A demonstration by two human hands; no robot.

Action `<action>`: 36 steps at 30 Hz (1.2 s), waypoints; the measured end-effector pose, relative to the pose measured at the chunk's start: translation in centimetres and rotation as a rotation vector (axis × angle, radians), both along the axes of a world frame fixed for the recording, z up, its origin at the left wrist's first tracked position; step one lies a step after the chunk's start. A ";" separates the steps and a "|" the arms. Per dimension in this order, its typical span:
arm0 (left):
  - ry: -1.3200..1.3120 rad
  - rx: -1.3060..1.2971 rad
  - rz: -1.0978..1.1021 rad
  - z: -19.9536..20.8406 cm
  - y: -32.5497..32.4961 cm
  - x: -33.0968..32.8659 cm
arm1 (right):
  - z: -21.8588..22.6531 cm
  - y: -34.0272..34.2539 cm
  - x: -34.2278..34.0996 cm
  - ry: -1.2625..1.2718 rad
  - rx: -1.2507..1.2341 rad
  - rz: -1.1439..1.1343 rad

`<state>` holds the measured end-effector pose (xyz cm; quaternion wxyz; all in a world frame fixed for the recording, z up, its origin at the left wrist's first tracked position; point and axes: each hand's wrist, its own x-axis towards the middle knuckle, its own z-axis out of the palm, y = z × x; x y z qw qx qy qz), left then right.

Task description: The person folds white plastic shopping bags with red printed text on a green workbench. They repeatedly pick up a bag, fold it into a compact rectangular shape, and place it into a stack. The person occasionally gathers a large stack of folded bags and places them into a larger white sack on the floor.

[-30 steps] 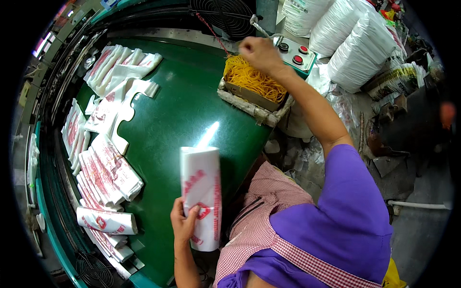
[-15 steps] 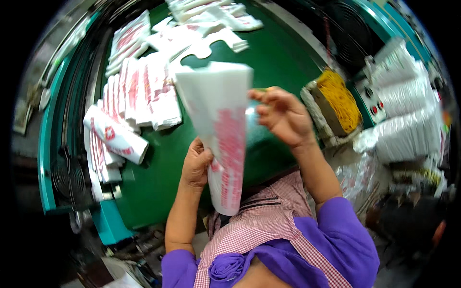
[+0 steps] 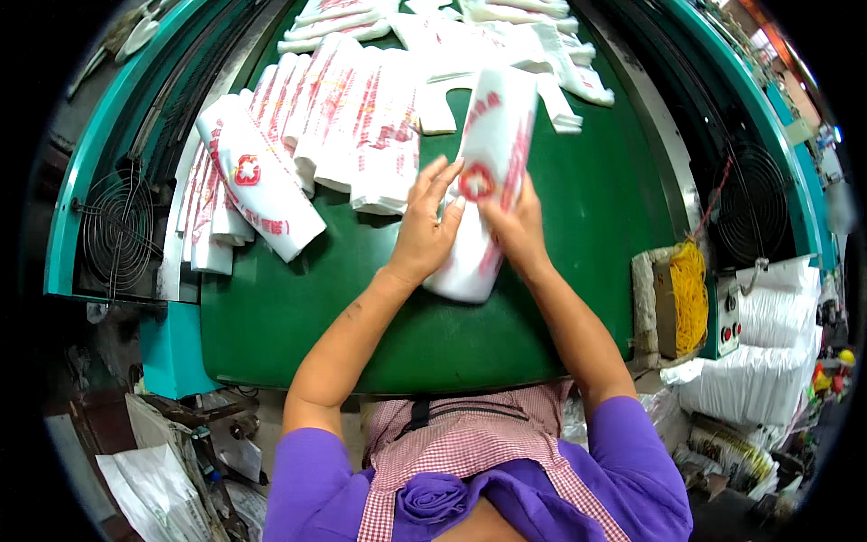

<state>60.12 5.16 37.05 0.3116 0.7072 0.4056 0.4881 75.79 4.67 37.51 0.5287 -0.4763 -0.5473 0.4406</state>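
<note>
A folded bundle of white plastic bags (image 3: 498, 117) with red print stands tilted over the green belt, slightly blurred. My right hand (image 3: 518, 226) grips its right side, thumb across the front below a red emblem. At the left edge, my left hand (image 3: 426, 230) has its fingers stretched out and spread, fingertips and thumb against the bundle. To the left, a row of similar folded bag bundles (image 3: 339, 117) overlaps on the belt. One loose bundle (image 3: 257, 176) lies slanted across the front of that row.
The green conveyor belt (image 3: 379, 334) runs away from me between teal machine rails (image 3: 77, 203). More white bags (image 3: 506, 45) are heaped at its far end. At the right edge sits a box of yellow rubber bands (image 3: 689, 298), beside a red-buttoned control panel (image 3: 728, 316) and stacked white bags (image 3: 759, 384).
The bundle has moved right and away from me. My right hand has come from beside it onto its right side. My left hand's fingers have spread along the left edge. The view has shifted.
</note>
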 end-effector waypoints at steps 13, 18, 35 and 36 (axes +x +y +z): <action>0.729 0.399 0.340 -4.3 7.1 -4.6 | -5.0 24.7 5.1 -1.641 0.327 -0.178; 0.763 0.403 0.431 -5.1 10.2 -4.7 | -5.6 21.1 10.7 -1.517 0.358 -0.169; 0.713 0.134 -0.318 -1.9 -9.3 -4.3 | -3.6 -5.5 6.6 -1.216 0.456 0.272; 0.710 0.135 -0.314 -2.0 -9.4 -4.3 | -2.9 -3.6 6.4 -1.219 0.278 0.220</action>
